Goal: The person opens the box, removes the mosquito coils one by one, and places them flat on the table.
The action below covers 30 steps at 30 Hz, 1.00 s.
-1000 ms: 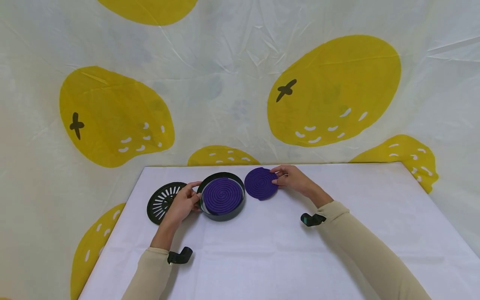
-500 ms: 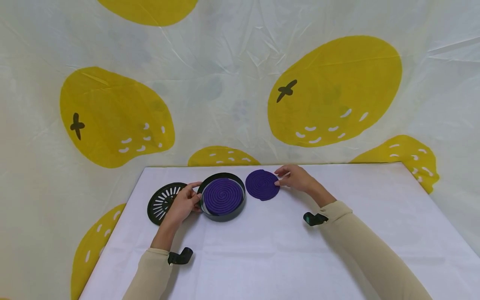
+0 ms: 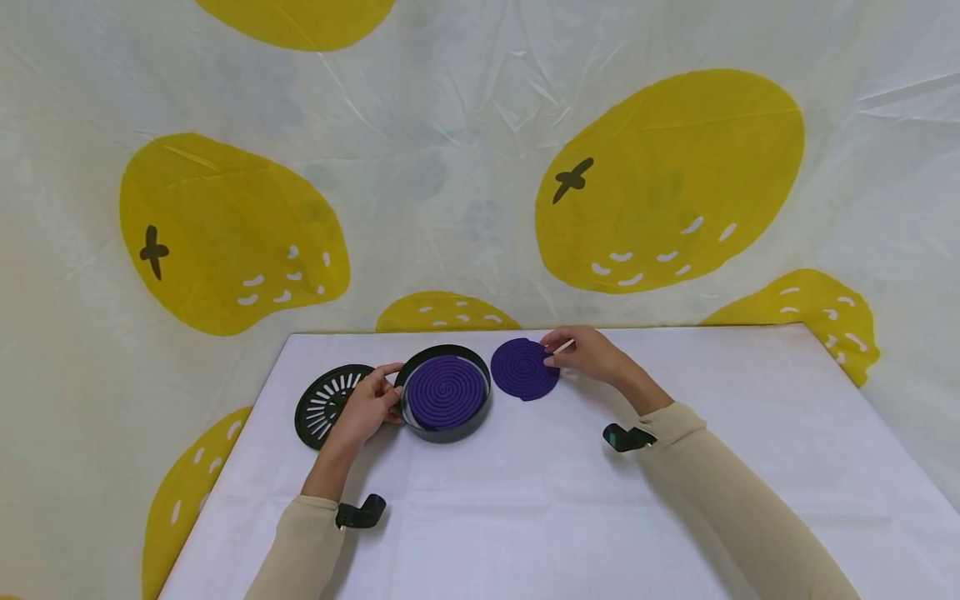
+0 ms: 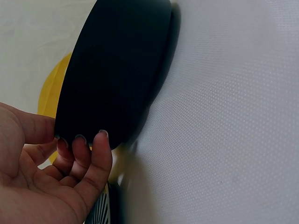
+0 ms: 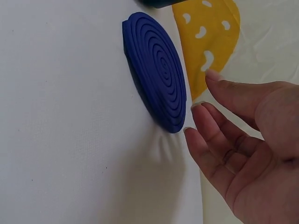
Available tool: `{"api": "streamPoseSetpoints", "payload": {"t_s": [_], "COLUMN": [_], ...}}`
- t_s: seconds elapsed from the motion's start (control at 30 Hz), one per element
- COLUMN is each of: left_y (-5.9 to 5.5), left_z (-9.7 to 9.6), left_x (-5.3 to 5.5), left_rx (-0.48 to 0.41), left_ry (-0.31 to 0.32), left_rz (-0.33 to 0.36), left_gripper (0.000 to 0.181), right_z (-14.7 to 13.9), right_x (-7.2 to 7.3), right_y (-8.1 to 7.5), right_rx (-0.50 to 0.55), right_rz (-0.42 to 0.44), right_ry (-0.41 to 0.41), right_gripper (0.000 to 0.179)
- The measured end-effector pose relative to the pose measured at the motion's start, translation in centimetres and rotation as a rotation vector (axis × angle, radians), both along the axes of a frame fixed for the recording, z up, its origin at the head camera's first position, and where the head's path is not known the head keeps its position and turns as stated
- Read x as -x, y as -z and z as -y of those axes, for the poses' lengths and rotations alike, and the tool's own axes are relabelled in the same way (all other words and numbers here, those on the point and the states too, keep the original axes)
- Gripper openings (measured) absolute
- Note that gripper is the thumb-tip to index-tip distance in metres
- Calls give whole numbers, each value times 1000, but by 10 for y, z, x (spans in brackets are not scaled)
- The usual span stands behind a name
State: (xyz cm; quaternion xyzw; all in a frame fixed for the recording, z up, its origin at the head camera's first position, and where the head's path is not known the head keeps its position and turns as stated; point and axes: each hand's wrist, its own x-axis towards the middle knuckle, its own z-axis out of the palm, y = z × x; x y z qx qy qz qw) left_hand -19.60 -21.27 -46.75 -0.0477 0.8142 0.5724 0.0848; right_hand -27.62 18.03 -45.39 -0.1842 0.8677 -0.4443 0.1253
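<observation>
A round dark mosquito coil holder [image 3: 450, 434] stands near the table's back edge, a purple mosquito coil [image 3: 446, 392] lying inside it. My left hand [image 3: 366, 407] grips the holder's left side; the left wrist view has the fingertips against its dark wall [image 4: 112, 70]. Just right of the holder, a second purple mosquito coil [image 3: 519, 369] lies on the table. My right hand [image 3: 588, 355] hovers at its right edge, thumb and fingers spread. In the right wrist view a gap separates those fingers [image 5: 205, 126] from the loose coil [image 5: 161, 70].
A black slotted lid [image 3: 306, 410] lies left of the holder, partly hidden behind my left hand. White cloth covers the table [image 3: 487, 517]. Close behind its back edge hangs a curtain [image 3: 450, 200] printed with yellow fruit.
The loose coil has shifted slightly right. My right hand let go of it, drew right, then came back a little left over its edge. The left hand and holder stay put.
</observation>
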Motion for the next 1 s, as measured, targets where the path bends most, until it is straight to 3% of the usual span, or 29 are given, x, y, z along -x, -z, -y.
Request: {"api": "streamPoseSetpoints", "payload": {"t_s": [0.7, 1.0], "left_y": [-1, -3], "left_z": [0, -2], "left_x": [2, -1], "left_rx": [-10, -17], "left_ry": [9, 5], "left_rz": [17, 2], "left_gripper": [47, 48], "right_z": [29, 48], "right_x": [-9, -13], "right_y": [-20, -33], "right_rx": [93, 67], "right_rz": [-23, 8], "right_ry": [-167, -212], "right_gripper": [36, 37]}}
